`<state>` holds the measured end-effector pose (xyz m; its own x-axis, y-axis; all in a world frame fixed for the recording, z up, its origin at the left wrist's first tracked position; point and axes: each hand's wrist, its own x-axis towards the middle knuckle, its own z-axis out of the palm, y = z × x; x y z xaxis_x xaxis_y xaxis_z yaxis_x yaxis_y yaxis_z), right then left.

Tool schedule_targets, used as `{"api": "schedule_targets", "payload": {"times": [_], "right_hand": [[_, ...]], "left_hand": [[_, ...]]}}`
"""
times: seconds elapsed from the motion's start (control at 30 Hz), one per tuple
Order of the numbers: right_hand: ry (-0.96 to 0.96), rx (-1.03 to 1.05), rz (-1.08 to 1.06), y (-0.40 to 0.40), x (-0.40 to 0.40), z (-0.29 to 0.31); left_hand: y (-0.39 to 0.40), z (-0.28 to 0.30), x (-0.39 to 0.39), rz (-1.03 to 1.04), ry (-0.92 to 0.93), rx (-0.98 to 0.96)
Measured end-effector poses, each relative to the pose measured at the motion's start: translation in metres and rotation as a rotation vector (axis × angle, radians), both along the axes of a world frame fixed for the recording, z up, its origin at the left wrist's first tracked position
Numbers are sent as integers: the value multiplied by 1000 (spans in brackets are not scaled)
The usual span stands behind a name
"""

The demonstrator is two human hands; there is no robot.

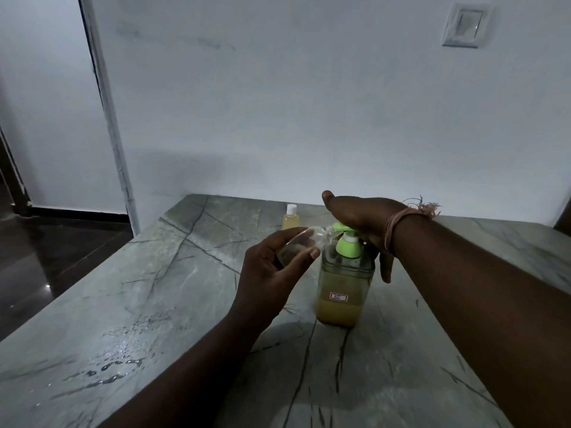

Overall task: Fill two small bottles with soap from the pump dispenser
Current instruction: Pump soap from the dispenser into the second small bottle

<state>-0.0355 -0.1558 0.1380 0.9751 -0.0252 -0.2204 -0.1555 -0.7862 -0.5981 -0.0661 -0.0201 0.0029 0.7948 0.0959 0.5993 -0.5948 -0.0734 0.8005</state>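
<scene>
One bottle [290, 220] stands filled beyond my hands; my left hand [272, 273] grips the second bottle [301, 247], barely filled, at the spout, my right hand [360, 222] flat on the pump [347, 239].

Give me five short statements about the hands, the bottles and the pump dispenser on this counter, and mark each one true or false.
1. The left hand holds a small clear bottle tilted, its mouth at the pump's spout. True.
2. The right hand rests flat on the counter. False: it lies on top of the green pump head of the pump dispenser.
3. The dispenser is full to the neck. False: yellowish soap fills only its lower part.
4. A second small bottle with a white cap stands behind, holding yellowish liquid. True.
5. The counter is dry all over. False: droplets lie on its near left part.
</scene>
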Motion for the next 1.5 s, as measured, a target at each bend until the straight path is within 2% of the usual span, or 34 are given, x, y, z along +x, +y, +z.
{"api": "schedule_targets", "payload": {"times": [0.1,0.3,0.37,0.5,0.57,0.7,0.8,1.03,1.23,1.33,1.43,1.5], "right_hand": [[74,121,-28,-2,-1,2],[-86,-81,4,-3,16,-10],[-64,-77,7,-4,11,-8],[89,94,-26,-3,-4,5],[131,107,-20,-1,-5,7],[-63,-91,-2,-2,6,-4],[-99,-161,10,-1,7,-5],[88,77,-21,-1,-2,3],[-90,-158,-2,-1,7,-4],[-31,-75,5,-1,4,-1],[124,95,-17,-2,1,3],[126,88,4,-2,2,3]], "left_hand": [[0,1,0,5,-2,-9],[-1,-2,1,9,-8,0],[-2,-1,0,3,-5,3],[0,1,-1,3,6,-12],[0,1,-1,3,7,-21],[-1,0,1,7,5,-18],[-2,-1,0,-5,4,-13],[-1,1,-1,4,18,-25],[-3,-1,0,3,15,-22],[-2,0,-1,-1,19,-15],[-1,2,-1,-4,17,-19],[-1,2,-1,-4,14,-25]]}}
